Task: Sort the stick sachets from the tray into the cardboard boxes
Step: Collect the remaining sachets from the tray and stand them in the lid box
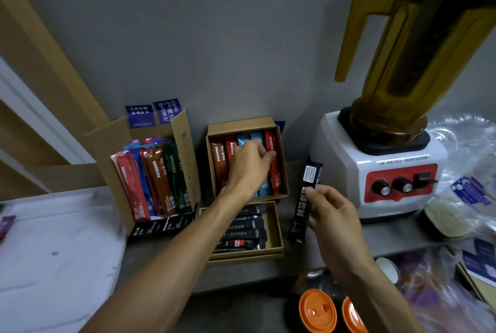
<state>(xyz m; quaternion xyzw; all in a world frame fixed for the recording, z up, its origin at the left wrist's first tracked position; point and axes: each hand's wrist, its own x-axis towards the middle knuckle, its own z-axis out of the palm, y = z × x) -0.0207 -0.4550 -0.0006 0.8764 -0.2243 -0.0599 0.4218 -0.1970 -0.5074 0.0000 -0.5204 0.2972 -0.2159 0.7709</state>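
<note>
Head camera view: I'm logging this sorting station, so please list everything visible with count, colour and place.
tall cardboard box: one, brown, back left, holding mixed-colour sachets.
square cardboard box: one, brown, centre, holding red, brown and blue sachets.
flat cardboard box: one, brown, nearer, holding black sachets.
black stick sachet: one, held right of the boxes.
tray: one, white, left.
blender: one, white base, amber jug, right.
orange lids: two, bottom edge.
plastic bags: clear, far right.
left hand: fingers on the square box's sachets.
right hand: pinching the black stick sachet.
</note>
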